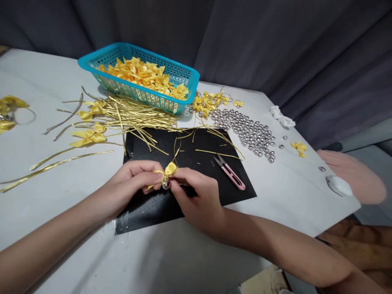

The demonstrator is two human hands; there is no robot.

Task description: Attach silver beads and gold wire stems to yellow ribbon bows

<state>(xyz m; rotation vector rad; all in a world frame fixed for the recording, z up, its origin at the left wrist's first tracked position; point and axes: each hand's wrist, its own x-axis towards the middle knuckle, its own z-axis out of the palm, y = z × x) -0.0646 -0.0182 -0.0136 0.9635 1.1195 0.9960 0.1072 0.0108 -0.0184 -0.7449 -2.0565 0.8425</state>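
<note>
Two-handed, holds a yellow bow point(171, 168) with a silver bead point(165, 184) over the black mat point(143, 212), near pink snips point(232, 175), left hand point(136, 179) and right hand point(200, 194) both clamped on the bow.

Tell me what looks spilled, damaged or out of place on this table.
Nothing looks plainly damaged. A yellow bow and a few silver beads sit apart at the right, strayed from the clusters of their kind. Tiny scraps litter the black mat, probably offcuts.
</note>
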